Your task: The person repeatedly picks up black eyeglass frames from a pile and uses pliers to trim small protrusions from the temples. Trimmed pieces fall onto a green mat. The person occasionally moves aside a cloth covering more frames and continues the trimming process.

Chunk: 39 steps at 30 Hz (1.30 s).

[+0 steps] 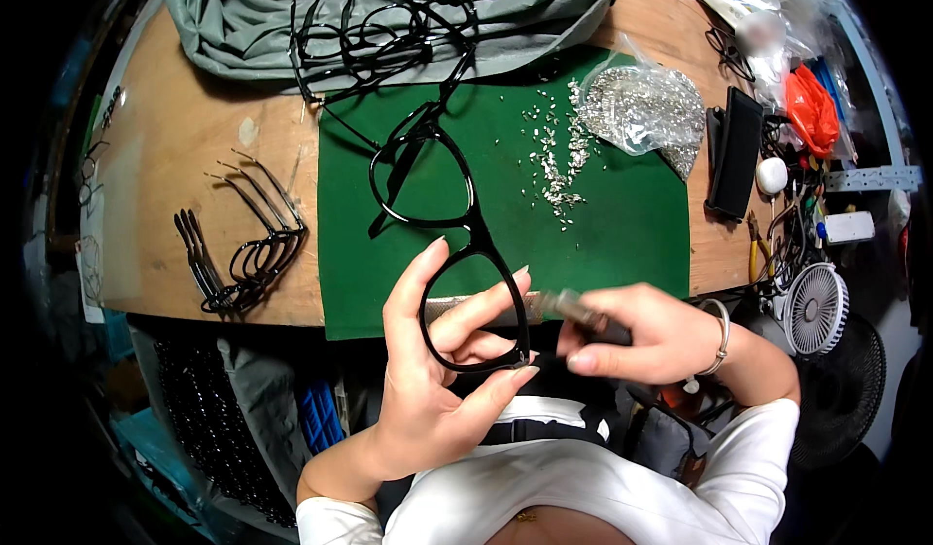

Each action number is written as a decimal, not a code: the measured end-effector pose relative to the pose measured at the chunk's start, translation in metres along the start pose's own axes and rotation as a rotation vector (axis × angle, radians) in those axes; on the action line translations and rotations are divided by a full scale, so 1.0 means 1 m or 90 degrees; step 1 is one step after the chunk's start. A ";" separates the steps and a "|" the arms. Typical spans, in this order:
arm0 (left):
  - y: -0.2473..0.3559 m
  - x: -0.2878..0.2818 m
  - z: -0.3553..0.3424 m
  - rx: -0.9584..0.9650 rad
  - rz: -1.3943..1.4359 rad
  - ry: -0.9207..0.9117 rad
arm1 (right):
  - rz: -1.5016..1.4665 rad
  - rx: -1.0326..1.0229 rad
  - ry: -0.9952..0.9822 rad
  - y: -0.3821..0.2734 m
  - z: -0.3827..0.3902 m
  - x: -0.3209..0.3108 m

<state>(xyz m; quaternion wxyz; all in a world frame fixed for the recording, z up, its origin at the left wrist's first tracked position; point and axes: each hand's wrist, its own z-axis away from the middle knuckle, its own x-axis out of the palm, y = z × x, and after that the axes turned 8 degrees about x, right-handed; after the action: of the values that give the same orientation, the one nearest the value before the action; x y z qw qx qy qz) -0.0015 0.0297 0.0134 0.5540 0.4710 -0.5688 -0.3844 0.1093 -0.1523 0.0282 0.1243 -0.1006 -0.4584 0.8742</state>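
Observation:
A black glasses frame (475, 236) is held at its lower lens ring by my left hand (418, 380), with the fingers and thumb around the rim. The other lens ring lies over the green mat (622, 244), and a temple arm seems to reach toward the far side. My right hand (646, 331) is closed round a small tool (575, 312) with a dark grip and a metal end, blurred by motion. That end is close to the frame's near corner; whether they touch, I cannot tell. Behind my left fingers, a grey metal strip (442, 307) shows at the mat's near edge.
Several black glasses frames (379, 44) are piled on grey cloth (228, 20); more frames (258, 263) lie on the left. Tiny silver pieces (559, 185) are scattered beside their plastic bag (637, 98). At right are a black case (734, 151), yellow-handled pliers (758, 248) and a white fan (816, 307).

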 end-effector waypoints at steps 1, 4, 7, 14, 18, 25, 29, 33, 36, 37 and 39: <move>0.000 -0.001 0.000 -0.003 0.013 -0.009 | 0.030 0.006 -0.036 -0.002 0.002 0.002; 0.004 0.002 -0.002 -0.032 -0.005 -0.008 | 0.073 0.014 -0.098 -0.004 0.001 0.007; 0.001 0.001 -0.002 -0.034 -0.015 -0.019 | 0.105 0.053 -0.132 -0.011 -0.004 0.002; -0.002 0.010 -0.002 -0.089 0.028 0.063 | 0.290 -0.012 0.034 -0.003 -0.006 0.011; -0.001 0.012 -0.007 -0.108 0.025 0.041 | 0.267 -0.004 0.018 0.001 -0.006 0.005; -0.007 0.010 -0.015 -0.122 -0.043 0.027 | 0.463 -0.051 0.320 0.048 -0.020 -0.013; -0.021 -0.003 0.001 -0.102 -0.020 0.003 | 0.611 -0.024 0.365 0.055 -0.020 -0.001; -0.029 -0.008 0.038 -0.053 -0.029 0.005 | 0.499 -0.016 0.368 0.048 -0.015 -0.009; -0.035 0.006 0.040 -0.078 0.001 0.055 | 0.431 -0.024 0.416 0.052 -0.031 -0.025; -0.035 0.007 0.035 -0.118 -0.002 0.054 | 0.432 -0.024 0.434 0.058 -0.042 -0.028; -0.034 0.010 0.031 -0.121 0.049 0.073 | 0.446 -0.023 0.452 0.062 -0.049 -0.030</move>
<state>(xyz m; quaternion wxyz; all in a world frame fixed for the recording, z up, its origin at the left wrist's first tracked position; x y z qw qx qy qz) -0.0276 0.0082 -0.0193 0.6423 0.4153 -0.5147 -0.3874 0.1442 -0.1580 -0.0486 -0.0300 -0.5423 -0.3412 0.7672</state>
